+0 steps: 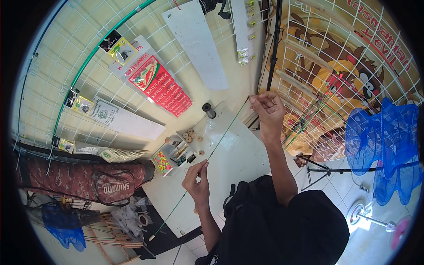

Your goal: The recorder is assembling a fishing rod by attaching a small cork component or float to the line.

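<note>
A thin green fishing rod blank [225, 134] runs slantwise over the white table, from a pale tip at the lower left up to a dark end at the upper right. My left hand [197, 182] pinches it partway along, with thumb and finger pressed together. At the dark upper end, my right hand [268, 112] is closed with its fingertips on the rod. Beneath the rod lies a clear plastic bag [223, 138] on the table.
On the white table [247, 159] are a divided box [180, 152] with bright beads, several cork-like rings [190, 135] and a dark spool [208, 110]. A camouflage rod bag [119, 183] is at left. Blue nets [383, 141] hang at right. Wire grids line the walls.
</note>
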`<control>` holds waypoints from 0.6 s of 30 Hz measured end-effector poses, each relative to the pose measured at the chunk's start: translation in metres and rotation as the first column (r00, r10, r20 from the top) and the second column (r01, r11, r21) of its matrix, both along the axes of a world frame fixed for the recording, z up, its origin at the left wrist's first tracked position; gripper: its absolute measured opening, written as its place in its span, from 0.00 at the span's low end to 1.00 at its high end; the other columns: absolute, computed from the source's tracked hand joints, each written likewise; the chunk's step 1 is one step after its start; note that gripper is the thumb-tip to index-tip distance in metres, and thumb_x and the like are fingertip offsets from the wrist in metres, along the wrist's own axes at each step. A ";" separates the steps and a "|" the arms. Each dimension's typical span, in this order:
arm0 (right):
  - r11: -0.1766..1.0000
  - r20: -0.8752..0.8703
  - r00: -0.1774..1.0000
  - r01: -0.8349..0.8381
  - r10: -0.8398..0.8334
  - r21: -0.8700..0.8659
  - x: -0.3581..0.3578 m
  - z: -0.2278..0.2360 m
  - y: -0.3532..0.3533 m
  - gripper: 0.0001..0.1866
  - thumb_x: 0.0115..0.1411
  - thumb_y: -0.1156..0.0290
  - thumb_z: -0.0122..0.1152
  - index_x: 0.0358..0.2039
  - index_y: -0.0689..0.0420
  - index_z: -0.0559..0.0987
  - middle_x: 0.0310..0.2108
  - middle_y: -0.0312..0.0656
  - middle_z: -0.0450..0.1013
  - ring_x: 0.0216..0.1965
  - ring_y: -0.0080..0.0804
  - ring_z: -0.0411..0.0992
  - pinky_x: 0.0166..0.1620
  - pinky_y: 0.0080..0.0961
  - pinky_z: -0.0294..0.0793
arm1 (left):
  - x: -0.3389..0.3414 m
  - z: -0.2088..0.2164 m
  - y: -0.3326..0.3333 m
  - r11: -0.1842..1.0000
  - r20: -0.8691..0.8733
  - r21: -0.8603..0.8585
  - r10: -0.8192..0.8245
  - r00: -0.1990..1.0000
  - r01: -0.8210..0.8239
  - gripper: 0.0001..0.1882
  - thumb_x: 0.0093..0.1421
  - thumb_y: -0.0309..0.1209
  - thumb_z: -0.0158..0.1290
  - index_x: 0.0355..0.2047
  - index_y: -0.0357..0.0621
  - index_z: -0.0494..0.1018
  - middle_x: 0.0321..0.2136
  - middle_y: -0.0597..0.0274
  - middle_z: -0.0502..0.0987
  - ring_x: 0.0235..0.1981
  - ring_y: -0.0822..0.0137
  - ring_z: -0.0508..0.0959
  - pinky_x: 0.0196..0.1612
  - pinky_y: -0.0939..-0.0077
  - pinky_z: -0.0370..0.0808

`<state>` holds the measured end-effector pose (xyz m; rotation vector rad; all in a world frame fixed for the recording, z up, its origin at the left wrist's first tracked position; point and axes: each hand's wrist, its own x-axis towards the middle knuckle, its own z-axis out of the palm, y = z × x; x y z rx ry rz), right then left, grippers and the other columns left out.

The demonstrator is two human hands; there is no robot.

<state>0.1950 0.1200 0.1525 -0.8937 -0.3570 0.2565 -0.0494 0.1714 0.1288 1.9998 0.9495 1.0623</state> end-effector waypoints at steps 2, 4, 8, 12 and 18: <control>1.000 -0.006 1.000 0.003 -0.003 0.022 -0.002 -0.001 0.001 0.12 0.54 0.83 0.66 0.35 0.59 0.70 0.32 0.45 0.78 0.33 0.19 0.74 0.36 0.16 0.72 | 0.000 0.001 0.000 1.000 -0.003 -0.003 0.002 1.000 -0.002 0.07 0.56 0.19 0.59 0.36 0.39 0.82 0.27 0.62 0.80 0.23 0.79 0.73 0.23 0.85 0.66; 0.998 -0.002 0.999 0.039 -0.039 0.056 -0.004 -0.003 0.003 0.13 0.54 0.85 0.65 0.34 0.59 0.70 0.33 0.48 0.79 0.33 0.19 0.74 0.36 0.15 0.71 | 0.000 0.001 0.000 1.000 -0.005 -0.006 0.003 1.000 -0.003 0.07 0.57 0.19 0.59 0.36 0.39 0.82 0.27 0.62 0.80 0.24 0.79 0.73 0.23 0.85 0.66; 0.993 -0.003 0.995 0.104 -0.104 0.050 -0.008 -0.004 0.004 0.14 0.54 0.85 0.65 0.34 0.58 0.68 0.34 0.50 0.79 0.31 0.18 0.74 0.35 0.13 0.71 | 0.002 0.003 0.000 1.000 0.011 -0.003 0.019 1.000 -0.019 0.07 0.56 0.19 0.60 0.35 0.39 0.82 0.26 0.61 0.80 0.22 0.78 0.71 0.24 0.84 0.66; 0.989 0.018 0.989 0.147 -0.147 0.032 -0.010 -0.002 0.003 0.15 0.54 0.86 0.64 0.33 0.58 0.67 0.33 0.52 0.79 0.32 0.20 0.76 0.34 0.12 0.71 | 0.002 0.004 -0.001 0.999 0.028 -0.010 0.031 0.999 -0.031 0.08 0.55 0.18 0.61 0.35 0.39 0.82 0.25 0.61 0.80 0.21 0.77 0.69 0.24 0.82 0.65; 0.977 0.066 0.977 0.199 -0.204 0.080 -0.012 -0.003 0.007 0.17 0.53 0.89 0.63 0.35 0.59 0.66 0.33 0.54 0.78 0.37 0.29 0.79 0.38 0.16 0.75 | -0.001 0.001 0.002 1.000 0.009 0.025 0.002 1.000 -0.002 0.07 0.56 0.19 0.59 0.36 0.39 0.81 0.27 0.62 0.80 0.23 0.79 0.73 0.23 0.85 0.66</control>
